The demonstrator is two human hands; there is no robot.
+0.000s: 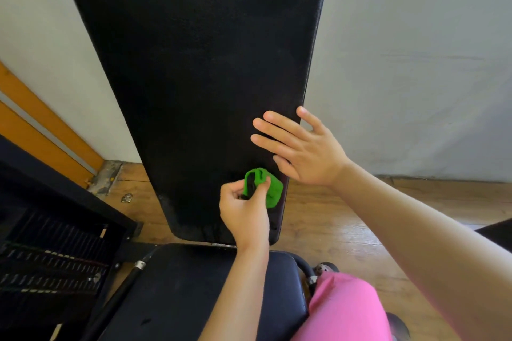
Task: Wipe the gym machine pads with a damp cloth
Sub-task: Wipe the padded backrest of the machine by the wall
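Green cloth (274, 191) sits bunched in the left hand (243, 213), pinched between curled fingers and thumb against the black back pad (194, 63) — low, by its right edge. Just above those fingers the right hand (304, 155) lies flat on the pad, fingers straight, slightly spread.

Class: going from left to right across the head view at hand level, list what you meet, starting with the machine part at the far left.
black weight stack → left hand → green cloth, which that hand grips → right hand, fingers straight against the back pad
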